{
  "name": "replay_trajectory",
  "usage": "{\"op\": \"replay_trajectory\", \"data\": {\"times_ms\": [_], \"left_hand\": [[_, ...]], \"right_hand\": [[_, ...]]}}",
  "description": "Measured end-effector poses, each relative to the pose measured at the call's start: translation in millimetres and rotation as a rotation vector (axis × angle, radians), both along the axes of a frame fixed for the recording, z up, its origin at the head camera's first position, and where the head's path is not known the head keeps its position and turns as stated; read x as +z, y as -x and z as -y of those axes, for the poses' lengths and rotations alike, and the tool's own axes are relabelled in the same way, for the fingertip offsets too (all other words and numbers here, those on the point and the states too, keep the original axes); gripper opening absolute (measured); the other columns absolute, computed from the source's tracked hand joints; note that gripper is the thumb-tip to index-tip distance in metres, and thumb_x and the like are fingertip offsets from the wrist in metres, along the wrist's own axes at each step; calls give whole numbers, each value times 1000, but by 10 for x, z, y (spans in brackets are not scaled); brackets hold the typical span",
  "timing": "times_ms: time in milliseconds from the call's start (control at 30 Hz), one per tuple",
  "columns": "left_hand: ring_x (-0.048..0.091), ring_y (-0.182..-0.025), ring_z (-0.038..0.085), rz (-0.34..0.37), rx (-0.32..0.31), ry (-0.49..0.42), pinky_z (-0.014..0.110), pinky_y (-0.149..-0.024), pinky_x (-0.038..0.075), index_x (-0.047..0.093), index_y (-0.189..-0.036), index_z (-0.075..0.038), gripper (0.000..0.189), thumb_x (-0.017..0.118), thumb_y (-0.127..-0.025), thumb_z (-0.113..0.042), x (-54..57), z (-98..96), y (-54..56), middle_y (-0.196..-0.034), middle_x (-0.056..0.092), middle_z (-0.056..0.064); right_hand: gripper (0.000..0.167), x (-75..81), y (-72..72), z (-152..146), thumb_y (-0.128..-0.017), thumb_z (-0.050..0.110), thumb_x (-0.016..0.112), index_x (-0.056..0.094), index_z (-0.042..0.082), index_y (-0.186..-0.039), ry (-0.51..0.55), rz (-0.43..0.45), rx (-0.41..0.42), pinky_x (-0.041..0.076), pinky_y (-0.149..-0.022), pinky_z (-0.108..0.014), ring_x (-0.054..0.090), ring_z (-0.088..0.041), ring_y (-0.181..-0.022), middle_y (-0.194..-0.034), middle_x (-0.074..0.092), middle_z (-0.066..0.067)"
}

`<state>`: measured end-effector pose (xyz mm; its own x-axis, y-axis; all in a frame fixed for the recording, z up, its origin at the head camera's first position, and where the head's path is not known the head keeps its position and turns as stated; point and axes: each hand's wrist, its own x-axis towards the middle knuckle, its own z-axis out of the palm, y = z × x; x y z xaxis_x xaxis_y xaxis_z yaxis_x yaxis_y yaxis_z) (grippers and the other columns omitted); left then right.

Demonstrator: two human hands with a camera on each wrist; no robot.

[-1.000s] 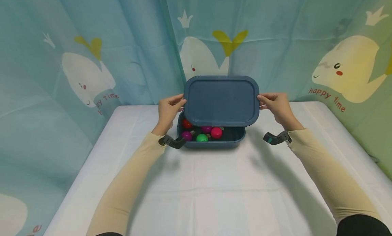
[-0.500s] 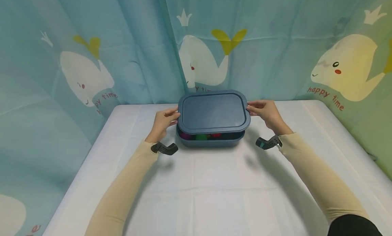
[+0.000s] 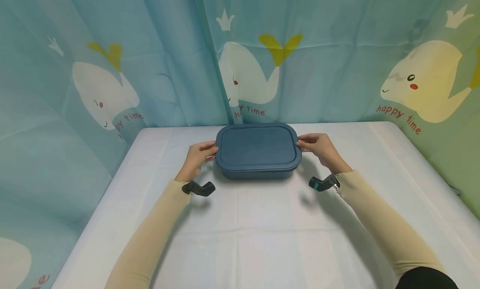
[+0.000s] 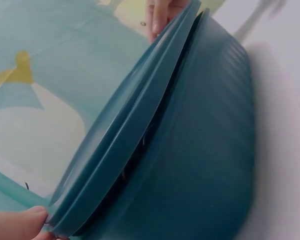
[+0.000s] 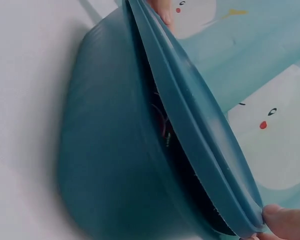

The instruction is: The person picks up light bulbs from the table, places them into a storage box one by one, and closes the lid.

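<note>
A dark blue lid (image 3: 258, 148) lies over a matching box (image 3: 258, 175) near the back of the table. Both wrist views show a narrow dark gap between the lid (image 4: 135, 115) and the box (image 4: 200, 145). At the lid's left end, my left hand (image 3: 198, 157) pinches the rim between thumb and fingers. The opposite end is pinched by my right hand (image 3: 320, 149). In the right wrist view, a thumb (image 5: 287, 222) presses on the edge of the lid (image 5: 195, 120). What lies inside the box is almost wholly hidden.
A white cloth covers the table (image 3: 243, 239). Close behind the box hangs a blue-green curtain (image 3: 168, 64) printed with whales. Dark straps with wrist cameras (image 3: 198, 189) sit on both wrists.
Both hands have lowered the lid from above and behind the box down onto it. The coloured baubles seen inside earlier are now covered in the head view.
</note>
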<state>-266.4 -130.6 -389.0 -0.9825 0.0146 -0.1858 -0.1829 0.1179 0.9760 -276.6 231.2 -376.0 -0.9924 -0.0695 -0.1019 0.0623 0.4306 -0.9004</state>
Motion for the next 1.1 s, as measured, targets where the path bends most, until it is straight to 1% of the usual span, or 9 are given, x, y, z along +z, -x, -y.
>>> {"op": "replay_trajectory", "data": {"times_ms": [100, 200, 300, 367, 433, 533, 700, 967, 1100], "left_hand": [[58, -83, -2, 8, 2, -1, 16, -80, 53, 50, -134, -1, 43, 58, -92, -10, -16, 6, -2, -126, 56, 16], [58, -82, -2, 19, 1, -2, 16, -81, 53, 50, -134, -1, 43, 58, -92, -10, -34, 9, 2, -129, 55, 18], [58, -81, -2, 20, 4, 3, 15, -80, 53, 50, -133, 0, 43, 58, -92, -9, -53, 11, 10, -131, 54, 19], [58, -80, -3, 18, 10, 11, 14, -78, 53, 51, -133, 0, 42, 58, -92, -9, -61, 6, 12, -131, 55, 20], [58, -80, -3, 13, 11, 19, 14, -78, 54, 51, -132, 1, 42, 58, -92, -9, -67, -2, 14, -132, 54, 20], [59, -82, -2, 12, 13, 42, 16, -80, 54, 52, -132, 0, 42, 59, -92, -9, -69, -14, 13, -132, 55, 20], [59, -85, 2, 22, 15, 82, 20, -84, 54, 53, -132, -2, 42, 60, -91, -11, -78, -24, 17, -130, 56, 18], [58, -83, 0, 42, 30, 73, 14, -77, 54, 53, -132, -3, 43, 60, -91, -12, -87, -32, 13, -129, 56, 18], [58, -84, 3, 58, 33, 71, 15, -76, 53, 52, -133, -5, 43, 60, -91, -13, -86, -33, 6, -130, 56, 17]], "right_hand": [[40, -27, 2, 7, -90, 13, 63, 56, -8, -123, -12, 3, 4, 53, -75, -14, 64, 4, -70, -105, 66, -10], [41, -43, 1, 10, -90, 12, 63, 55, -9, -123, -2, 1, 6, 53, -75, -15, 64, 4, -69, -101, 68, -6], [41, -49, 6, 12, -90, 12, 63, 55, -10, -123, 6, -1, 8, 55, -80, -21, 64, 4, -69, -98, 68, -3], [40, -49, 9, 15, -90, 12, 62, 55, -10, -123, 4, -1, 10, 55, -85, -28, 63, 5, -69, -101, 67, -7], [41, -53, 15, 14, -90, 12, 62, 55, -10, -123, -5, 6, 11, 54, -88, -32, 63, 5, -69, -106, 67, -12], [41, -64, 14, 10, -90, 13, 63, 55, -10, -123, -14, 23, 4, 55, -86, -29, 62, 5, -70, -111, 65, -16], [42, -110, 7, 3, -89, 15, 64, 55, -9, -123, -16, 50, -1, 54, -77, -16, 63, 4, -70, -110, 66, -13], [43, -153, 27, -3, -90, 15, 62, 54, -7, -125, -28, 57, 11, 55, -85, -24, 63, 6, -73, -121, 61, -22], [42, -165, 36, -21, -91, 15, 61, 53, -6, -127, -16, 87, 10, 55, -83, -20, 62, 6, -75, -119, 61, -19]]}}
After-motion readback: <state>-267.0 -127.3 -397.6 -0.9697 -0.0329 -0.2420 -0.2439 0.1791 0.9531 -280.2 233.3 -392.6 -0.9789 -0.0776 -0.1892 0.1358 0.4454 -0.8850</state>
